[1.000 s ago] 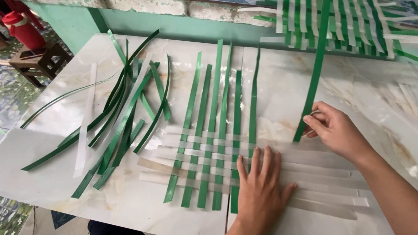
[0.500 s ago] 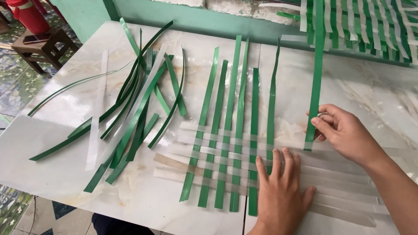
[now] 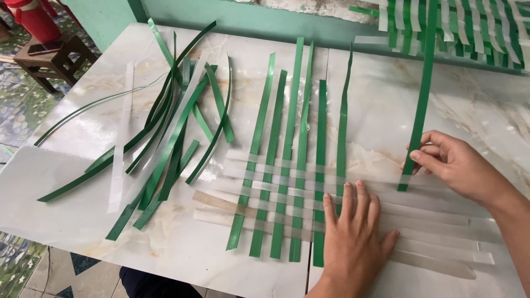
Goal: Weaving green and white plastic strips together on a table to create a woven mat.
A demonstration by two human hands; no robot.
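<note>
A partly woven mat of green upright strips crossed by clear strips lies on a white marble table. My left hand lies flat, fingers spread, pressing on the weave's lower right part and the clear strips. My right hand pinches the lower end of a long green strip that runs up and away to the right of the weave. That strip's tip rests on the clear strips stretching out to the right.
A loose pile of green and clear strips lies on the table's left half. A finished woven panel sits at the top right against a green wall. A small wooden stool and a red object stand at the upper left on the tiled floor.
The view has shifted slightly. My right hand has slid the long green strip a little away from the weave; my left hand stays pressed on the weave.
</note>
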